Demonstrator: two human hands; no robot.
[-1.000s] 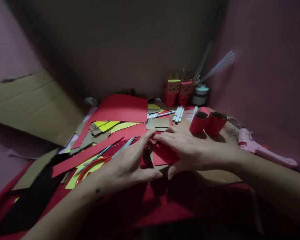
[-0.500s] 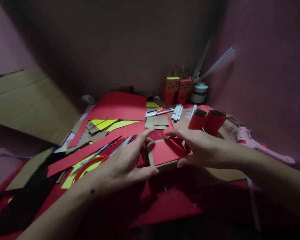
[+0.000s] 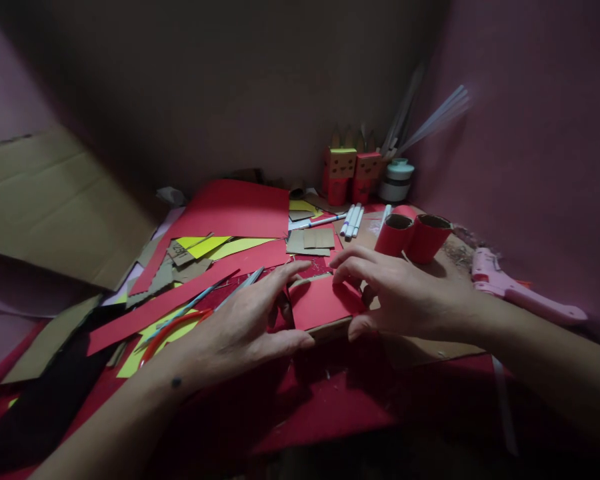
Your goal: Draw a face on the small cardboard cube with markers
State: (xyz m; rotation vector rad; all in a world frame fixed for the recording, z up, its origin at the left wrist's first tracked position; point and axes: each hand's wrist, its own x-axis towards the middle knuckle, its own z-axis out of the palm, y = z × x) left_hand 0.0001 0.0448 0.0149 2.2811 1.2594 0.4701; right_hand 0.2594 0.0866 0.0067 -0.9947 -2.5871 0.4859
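Observation:
Between my hands lies a small flat cardboard box (image 3: 325, 331) with a piece of red paper (image 3: 325, 303) over its top. My left hand (image 3: 245, 327) curves around the left side, thumb at the near corner and fingers at the far one. On the right side, my right hand (image 3: 385, 290) has bent fingers on the red paper and its thumb against the near edge. Orange-handled scissors (image 3: 155, 343) lie by my left forearm, partly hidden. Small cardboard pieces (image 3: 311, 241) rest just beyond the box.
Red and yellow paper sheets (image 3: 240, 207) and scraps spread over the left. Two red-covered tubes (image 3: 427, 240) stand to the right, near a pink glue gun (image 3: 525, 287). White markers (image 3: 351, 221), decorated tube figures (image 3: 341, 175) and a lidded jar (image 3: 397, 180) are at the back.
The red paper has shifted left on the box, covering the cardboard strip that showed at its left edge. My right fingers have bent down onto the paper.

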